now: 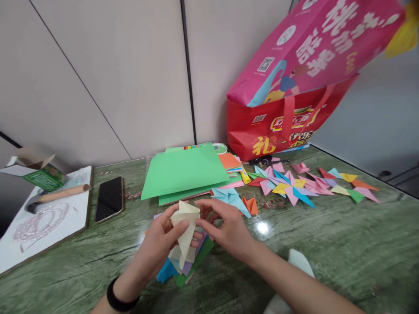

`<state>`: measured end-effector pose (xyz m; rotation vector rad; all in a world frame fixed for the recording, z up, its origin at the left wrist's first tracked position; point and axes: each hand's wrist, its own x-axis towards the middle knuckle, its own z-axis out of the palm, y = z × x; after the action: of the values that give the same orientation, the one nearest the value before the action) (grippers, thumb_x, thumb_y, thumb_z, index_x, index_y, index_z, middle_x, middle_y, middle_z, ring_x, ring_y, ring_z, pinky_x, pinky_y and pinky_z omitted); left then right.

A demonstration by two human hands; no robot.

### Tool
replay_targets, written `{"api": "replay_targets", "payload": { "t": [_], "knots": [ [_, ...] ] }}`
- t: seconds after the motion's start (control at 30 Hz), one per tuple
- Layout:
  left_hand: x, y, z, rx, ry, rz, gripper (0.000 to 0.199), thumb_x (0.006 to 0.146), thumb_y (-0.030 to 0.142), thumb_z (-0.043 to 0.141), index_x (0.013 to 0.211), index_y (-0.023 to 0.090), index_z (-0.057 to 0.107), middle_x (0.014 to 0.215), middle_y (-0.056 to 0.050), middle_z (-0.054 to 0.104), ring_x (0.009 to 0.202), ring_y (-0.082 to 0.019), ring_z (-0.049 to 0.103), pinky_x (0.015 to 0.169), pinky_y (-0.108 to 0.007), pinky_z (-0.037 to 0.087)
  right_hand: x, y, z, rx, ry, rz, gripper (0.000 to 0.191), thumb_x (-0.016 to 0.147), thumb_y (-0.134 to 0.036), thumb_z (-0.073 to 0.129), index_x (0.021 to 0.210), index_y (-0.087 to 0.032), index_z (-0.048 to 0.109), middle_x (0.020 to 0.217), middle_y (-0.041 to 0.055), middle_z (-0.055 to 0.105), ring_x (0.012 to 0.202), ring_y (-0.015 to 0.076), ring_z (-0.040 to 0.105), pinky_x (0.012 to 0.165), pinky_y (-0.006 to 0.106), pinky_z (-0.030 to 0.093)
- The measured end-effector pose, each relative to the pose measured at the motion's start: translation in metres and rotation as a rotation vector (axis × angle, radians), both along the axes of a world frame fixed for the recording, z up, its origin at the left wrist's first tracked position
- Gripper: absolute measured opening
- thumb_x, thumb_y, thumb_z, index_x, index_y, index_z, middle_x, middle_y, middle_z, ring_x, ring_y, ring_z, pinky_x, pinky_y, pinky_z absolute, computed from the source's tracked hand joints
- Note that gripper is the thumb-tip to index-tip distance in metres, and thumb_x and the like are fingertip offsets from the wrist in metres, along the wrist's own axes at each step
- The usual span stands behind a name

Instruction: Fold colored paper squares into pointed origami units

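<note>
A cream folded paper piece (186, 226) is held up in front of me, its long point hanging downward. My left hand (160, 235) grips it, thumb on the front and fingers behind. On its right edge, the thumb and index finger of my right hand (222, 222) close in a pinch; the other fingers curl behind. Beneath both hands, a pile of coloured paper pieces (204, 255) in green, blue and purple lies on the green stone table (111, 270), partly hidden by my hands.
Behind my hands is a stack of green paper sheets (186, 172). Folded paper stars (291, 185) spread to the right, below a red bag (255, 131) and a pink bag (255, 83). At left are a phone (110, 199), a white board (75, 205) and a small open box (44, 176).
</note>
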<state>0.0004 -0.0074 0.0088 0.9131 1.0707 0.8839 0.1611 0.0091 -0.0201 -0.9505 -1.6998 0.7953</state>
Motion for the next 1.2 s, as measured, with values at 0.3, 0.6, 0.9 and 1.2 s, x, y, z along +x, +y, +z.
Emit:
{"api": "replay_targets", "payload": {
  "t": [0.3, 0.6, 0.9, 1.2],
  "knots": [
    [0.0031, -0.0019, 0.0017, -0.051, -0.007, 0.025, 0.070, 0.068, 0.033, 0.071, 0.128, 0.015, 0.038, 0.072, -0.005, 0.072, 0.057, -0.020, 0.068, 0.059, -0.031, 0.055, -0.0001, -0.0001, -0.0006, 0.057, 0.022, 0.038, 0.022, 0.077, -0.018, 0.059, 0.098, -0.022, 0.065, 0.081, 0.0047, 0.063, 0.066, 0.0134, 0.058, 0.055, 0.023, 0.049],
    [0.0043, -0.0025, 0.0007, 0.017, -0.028, 0.031, 0.075, 0.069, 0.028, 0.071, 0.131, 0.020, 0.028, 0.074, -0.005, 0.072, 0.058, -0.020, 0.068, 0.059, -0.033, 0.056, -0.0002, 0.0002, -0.0035, 0.106, 0.001, 0.009, 0.028, 0.079, -0.014, 0.054, 0.104, -0.022, 0.064, 0.079, 0.0048, 0.061, 0.067, 0.0139, 0.058, 0.056, 0.024, 0.049],
    [0.0054, -0.0018, -0.0003, -0.020, -0.008, 0.029, 0.052, 0.066, 0.036, 0.071, 0.108, 0.019, 0.044, 0.065, -0.003, 0.071, 0.057, -0.021, 0.068, 0.059, -0.033, 0.055, -0.0025, -0.0025, -0.0008, 0.055, -0.018, -0.010, 0.025, 0.076, -0.018, 0.060, 0.100, -0.021, 0.063, 0.076, 0.0025, 0.064, 0.066, 0.0134, 0.058, 0.056, 0.022, 0.049],
    [0.0040, 0.0001, -0.0047, 0.018, 0.030, 0.028, 0.053, 0.066, 0.035, 0.071, 0.104, 0.020, 0.038, 0.066, -0.003, 0.072, 0.057, -0.022, 0.069, 0.058, -0.035, 0.056, -0.0043, 0.0000, -0.0035, 0.072, 0.017, -0.035, 0.017, 0.076, -0.013, 0.059, 0.088, -0.021, 0.069, 0.072, 0.0034, 0.065, 0.063, 0.0143, 0.060, 0.058, 0.024, 0.047]
  ]
}}
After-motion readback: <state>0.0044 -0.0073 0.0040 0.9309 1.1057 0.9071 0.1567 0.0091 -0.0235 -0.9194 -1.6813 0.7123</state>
